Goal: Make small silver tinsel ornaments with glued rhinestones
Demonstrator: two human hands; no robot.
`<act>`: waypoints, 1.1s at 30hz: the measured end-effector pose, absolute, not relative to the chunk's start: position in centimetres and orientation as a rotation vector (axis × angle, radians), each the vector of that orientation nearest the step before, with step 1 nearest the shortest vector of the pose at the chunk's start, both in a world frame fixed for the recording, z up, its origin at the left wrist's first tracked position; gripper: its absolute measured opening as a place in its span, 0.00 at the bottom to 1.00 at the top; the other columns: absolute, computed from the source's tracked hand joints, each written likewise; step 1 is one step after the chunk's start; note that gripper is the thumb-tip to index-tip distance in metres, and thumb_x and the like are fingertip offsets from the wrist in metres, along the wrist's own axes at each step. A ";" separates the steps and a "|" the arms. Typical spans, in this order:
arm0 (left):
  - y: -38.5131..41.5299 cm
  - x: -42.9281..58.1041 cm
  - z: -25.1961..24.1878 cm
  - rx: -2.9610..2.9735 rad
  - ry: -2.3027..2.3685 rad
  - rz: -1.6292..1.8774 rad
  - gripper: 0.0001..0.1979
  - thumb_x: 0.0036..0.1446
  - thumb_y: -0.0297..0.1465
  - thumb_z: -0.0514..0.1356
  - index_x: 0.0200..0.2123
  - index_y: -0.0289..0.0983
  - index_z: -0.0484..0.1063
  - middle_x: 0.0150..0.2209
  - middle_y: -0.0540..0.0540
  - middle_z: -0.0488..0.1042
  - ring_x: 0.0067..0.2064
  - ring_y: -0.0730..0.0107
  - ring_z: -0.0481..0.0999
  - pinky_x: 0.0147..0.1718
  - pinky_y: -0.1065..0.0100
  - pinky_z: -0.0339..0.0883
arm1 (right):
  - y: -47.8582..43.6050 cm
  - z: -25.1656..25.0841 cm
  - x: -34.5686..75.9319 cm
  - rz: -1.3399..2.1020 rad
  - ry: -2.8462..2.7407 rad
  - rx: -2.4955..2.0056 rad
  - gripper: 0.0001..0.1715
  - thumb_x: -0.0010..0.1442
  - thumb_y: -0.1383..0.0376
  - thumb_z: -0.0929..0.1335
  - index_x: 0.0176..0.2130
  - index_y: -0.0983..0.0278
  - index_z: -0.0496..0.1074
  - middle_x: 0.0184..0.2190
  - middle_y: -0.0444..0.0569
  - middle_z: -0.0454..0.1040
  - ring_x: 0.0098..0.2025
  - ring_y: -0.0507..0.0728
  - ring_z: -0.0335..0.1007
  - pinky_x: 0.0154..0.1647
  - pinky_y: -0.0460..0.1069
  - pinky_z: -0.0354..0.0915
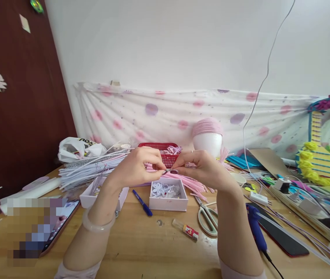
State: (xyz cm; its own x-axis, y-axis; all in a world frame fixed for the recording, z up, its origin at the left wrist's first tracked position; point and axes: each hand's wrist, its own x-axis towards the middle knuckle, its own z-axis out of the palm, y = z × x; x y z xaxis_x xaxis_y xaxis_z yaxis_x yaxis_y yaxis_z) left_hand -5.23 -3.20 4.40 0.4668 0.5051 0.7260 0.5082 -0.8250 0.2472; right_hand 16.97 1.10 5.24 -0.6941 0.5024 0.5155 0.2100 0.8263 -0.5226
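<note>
Fingers (pixel 158 171) of the left hand (pixel 137 164) and right hand (pixel 202 166) pinch nearly closed on a small greyish piece (pixel 166 171) at the centre of the frame, too tiny to identify and seemingly unfinished. Below it, pale looped shapes (pixel 159 190), apparently complete, lie in a smooth white box (pixel 168 204); fuzzy pink stems (pixel 195 185) behind, seemingly unused, rest on the wooden bench (pixel 143 248).

Gryish pc (pixel 166 171), wht box (pixel 167 204)
</note>
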 end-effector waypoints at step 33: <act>-1.1 -3.0 3.3 -2.267 -0.688 -2.849 0.06 0.41 0.25 0.71 0.23 0.42 0.83 0.32 0.49 0.71 0.37 0.71 0.71 0.37 0.69 0.68 | 0.4 4.0 12.9 1.191 -1.601 -0.284 0.15 0.51 0.55 0.78 0.33 0.63 0.79 0.26 0.47 0.82 0.29 0.54 0.80 0.35 0.49 0.76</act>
State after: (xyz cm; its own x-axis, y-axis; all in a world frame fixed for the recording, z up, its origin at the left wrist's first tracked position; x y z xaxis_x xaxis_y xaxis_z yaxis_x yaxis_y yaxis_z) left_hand -3.00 -1.13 3.32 -0.1544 0.6207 0.7687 -0.2015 -0.7815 0.5905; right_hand 12.85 0.40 3.96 -0.4019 0.6937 0.5977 -0.3733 0.4719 -0.7987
